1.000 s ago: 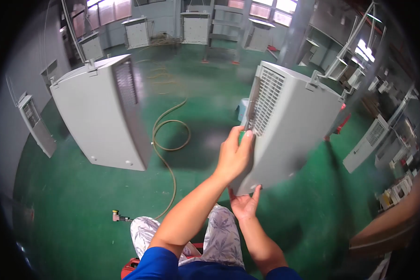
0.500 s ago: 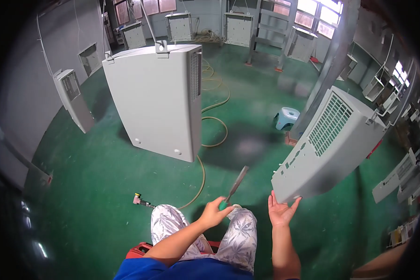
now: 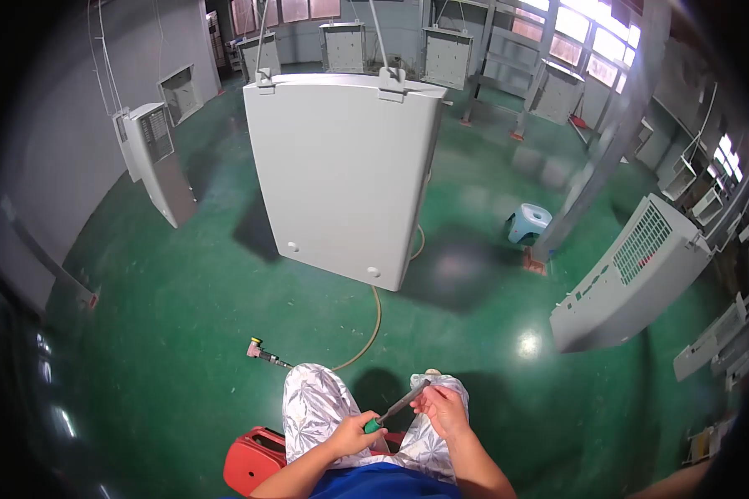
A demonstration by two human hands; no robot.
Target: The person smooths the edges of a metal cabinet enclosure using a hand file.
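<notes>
My left hand [image 3: 351, 436] is closed around the green handle of a flat metal file [image 3: 406, 402], low over my lap. My right hand [image 3: 443, 412] has its fingers bent in at the file's blade, near the tip, and seems to pinch it. A large pale grey metal casing [image 3: 341, 170] hangs from hooks straight ahead, with two round knobs low on its face. To the right hangs another grey casing [image 3: 628, 279] with a grille and small cut-outs; neither hand touches it.
A red stool [image 3: 254, 460] is beneath me. An air tool [image 3: 262, 353] on a yellowish hose [image 3: 376, 324] lies on the green floor. A light blue stool [image 3: 529, 223] stands by a metal post [image 3: 595, 150]. More casings [image 3: 160, 158] hang left and behind.
My right hand has left the right casing and come to the file's blade. The left hand has lowered the file towards my lap. The view has turned right, and the right casing hangs farther away.
</notes>
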